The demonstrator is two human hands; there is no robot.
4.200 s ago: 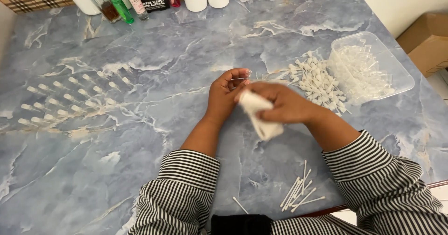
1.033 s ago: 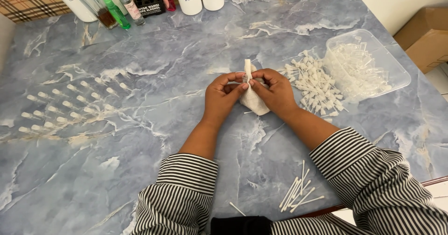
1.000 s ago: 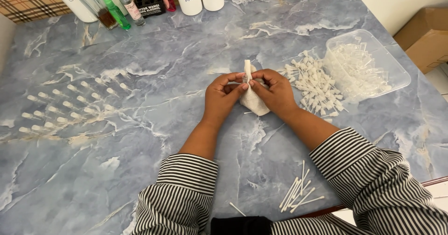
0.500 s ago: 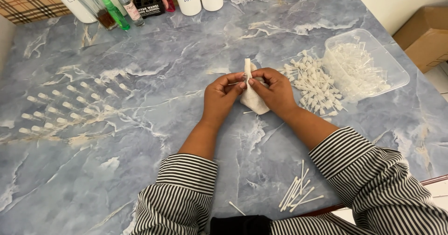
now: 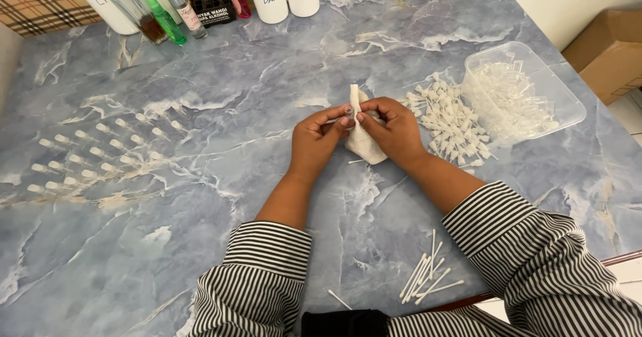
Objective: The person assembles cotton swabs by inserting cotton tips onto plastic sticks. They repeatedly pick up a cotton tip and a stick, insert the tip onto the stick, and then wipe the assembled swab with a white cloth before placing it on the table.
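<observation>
My left hand (image 5: pixel 313 143) and my right hand (image 5: pixel 394 127) meet over the middle of the blue marble table (image 5: pixel 200 243). Between their fingertips is a very small clear vial (image 5: pixel 349 112), pinched from both sides. My right hand also holds a crumpled white cloth (image 5: pixel 361 143) that hangs under the fingers and rests on the table. Both sleeves are black-and-white striped.
A heap of small white caps (image 5: pixel 449 123) lies right of my hands, beside a clear plastic tub (image 5: pixel 521 93) of tiny vials. Rows of small capped vials (image 5: pixel 93 153) lie at the left. Thin white sticks (image 5: pixel 428 280) lie near the front edge. Bottles (image 5: pixel 194 3) stand along the back; a cardboard box (image 5: pixel 612 53) is far right.
About four seconds ago the cloth was wrapped in my right hand lower down; both hands have since moved up together and hold steady over the last second.
</observation>
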